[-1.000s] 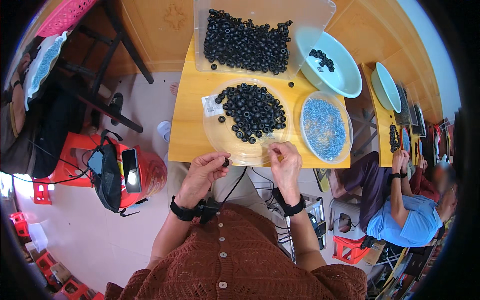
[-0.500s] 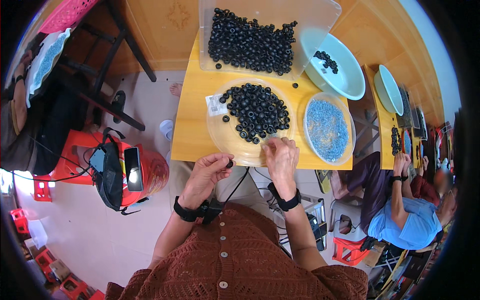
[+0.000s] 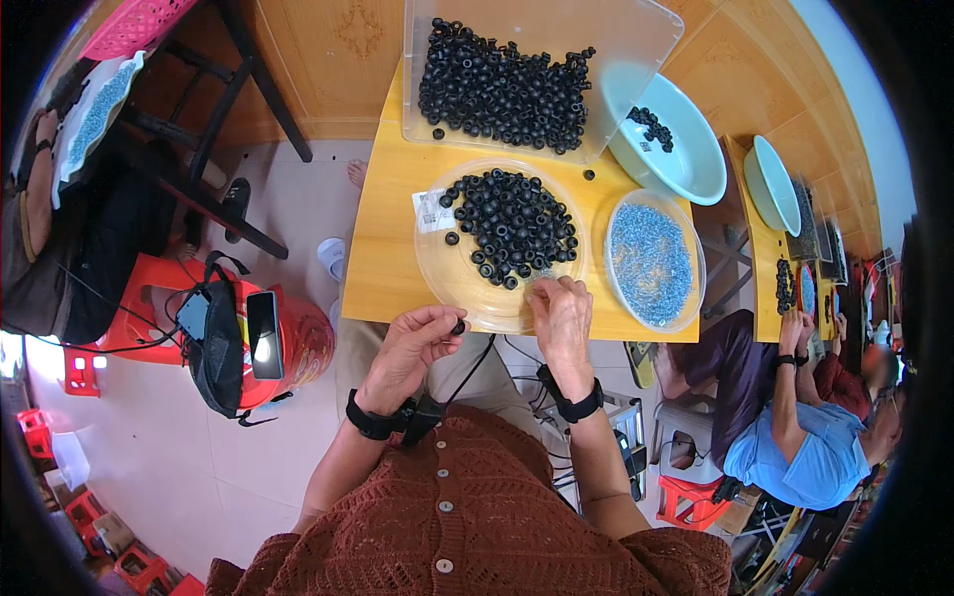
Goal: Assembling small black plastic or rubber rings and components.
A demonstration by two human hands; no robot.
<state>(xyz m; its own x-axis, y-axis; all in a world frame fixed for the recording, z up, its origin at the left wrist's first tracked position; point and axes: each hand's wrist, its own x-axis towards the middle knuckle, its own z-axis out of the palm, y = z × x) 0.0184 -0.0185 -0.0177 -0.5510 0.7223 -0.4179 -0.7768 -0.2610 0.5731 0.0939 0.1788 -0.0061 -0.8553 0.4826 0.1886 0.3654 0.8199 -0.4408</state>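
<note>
My left hand (image 3: 405, 353) is at the table's front edge, thumb and fingers pinching a small black ring-shaped part (image 3: 458, 327). My right hand (image 3: 564, 323) is over the near right rim of a round clear tray (image 3: 437, 273), its fingertips pressed together. Whatever they hold, if anything, is too small to make out; a few tiny clear pieces (image 3: 543, 275) lie just beyond them. In that tray is a heap of black ring-shaped parts (image 3: 512, 223), with a few loose at its edge.
To the right stands an oval tray (image 3: 702, 288) of tiny pale-blue pieces (image 3: 651, 263). A large clear bin (image 3: 636, 60) of black parts and a light-green basin (image 3: 696, 184) stand behind. Another person in blue (image 3: 800, 447) works at a table on the right. A red stool (image 3: 288, 348) is at left.
The view has shifted very slightly. Both my hands stay in nearly the same places, the left with the black part still pinched in it.
</note>
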